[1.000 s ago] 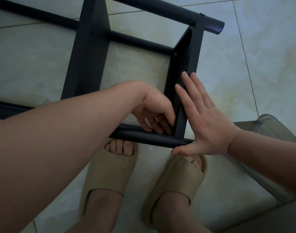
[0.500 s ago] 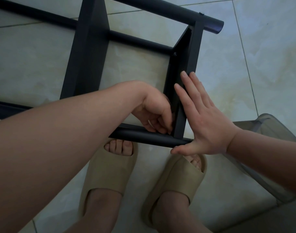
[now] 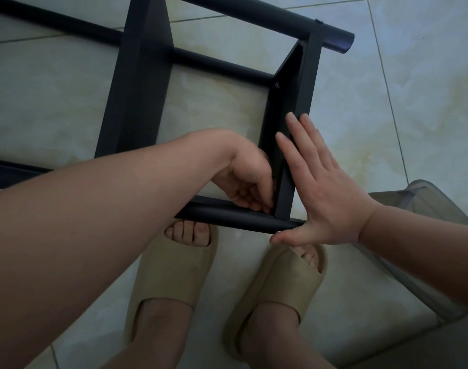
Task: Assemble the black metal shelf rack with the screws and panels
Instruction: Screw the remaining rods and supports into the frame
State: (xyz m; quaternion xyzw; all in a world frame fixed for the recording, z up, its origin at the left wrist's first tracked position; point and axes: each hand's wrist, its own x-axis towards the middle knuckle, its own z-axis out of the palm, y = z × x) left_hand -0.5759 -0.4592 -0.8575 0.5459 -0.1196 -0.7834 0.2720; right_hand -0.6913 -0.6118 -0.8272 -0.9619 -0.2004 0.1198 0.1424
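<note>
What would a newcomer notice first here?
Two hands meeting at the near right corner of the black metal shelf rack frame on pale floor tiles: the left hand curls its fingers inside the joint, the right hand presses flat on the outside. Beige foam slides stand just below.

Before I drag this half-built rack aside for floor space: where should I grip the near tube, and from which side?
Probably from above, wrapping the near tube left of the left hand: it is round, lies level, and the right hand crowds its right end.
</note>
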